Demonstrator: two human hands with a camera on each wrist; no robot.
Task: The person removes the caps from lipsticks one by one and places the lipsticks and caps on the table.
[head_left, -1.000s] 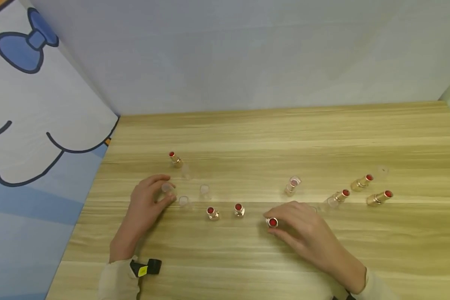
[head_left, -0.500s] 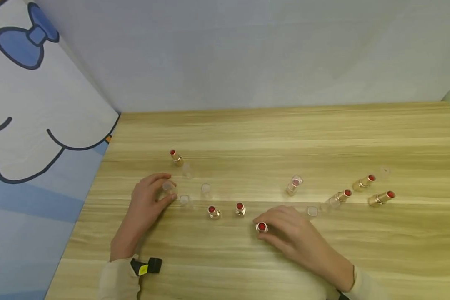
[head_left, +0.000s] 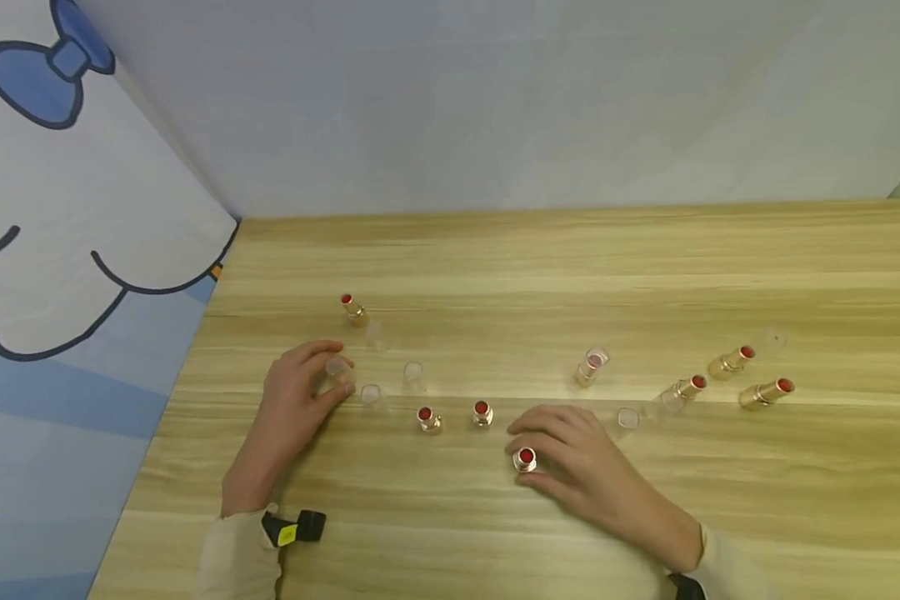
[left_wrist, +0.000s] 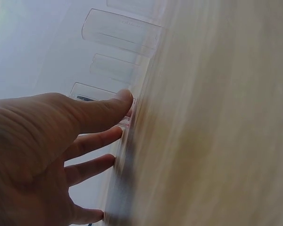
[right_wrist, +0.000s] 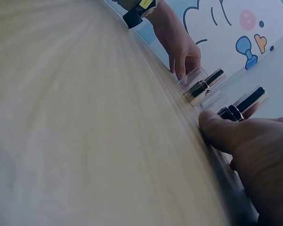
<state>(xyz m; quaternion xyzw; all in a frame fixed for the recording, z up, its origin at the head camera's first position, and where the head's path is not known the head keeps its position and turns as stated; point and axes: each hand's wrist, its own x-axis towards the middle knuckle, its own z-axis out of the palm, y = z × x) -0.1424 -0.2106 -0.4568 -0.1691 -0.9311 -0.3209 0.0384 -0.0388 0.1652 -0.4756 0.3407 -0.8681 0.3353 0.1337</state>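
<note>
In the head view my right hand [head_left: 592, 467] has thumb and fingers around an upright gold lipstick [head_left: 525, 460] with a red top. My left hand [head_left: 296, 417] holds a clear cap [head_left: 338, 371] between thumb and fingers, low over the wood. The left wrist view shows the thumb [left_wrist: 118, 103] along the side of the clear cap [left_wrist: 92, 92]. Two lipsticks stand between my hands, a left one [head_left: 429, 420] and a right one [head_left: 482, 414]. In the right wrist view, the thumb [right_wrist: 221, 129] overlaps the base of a nearby lipstick [right_wrist: 245, 103].
Clear caps [head_left: 414, 377] [head_left: 371, 395] stand right of my left hand, with a lipstick [head_left: 355, 311] and another cap [head_left: 376, 336] behind. Near my right hand are a cap [head_left: 627, 418] and a capped lipstick [head_left: 590, 368]. Several uncapped lipsticks [head_left: 767, 394] stand farther right.
My right hand has moved left and toward the near edge with the lipstick, and its fingers are now more spread. My left hand stays at its cap.
</note>
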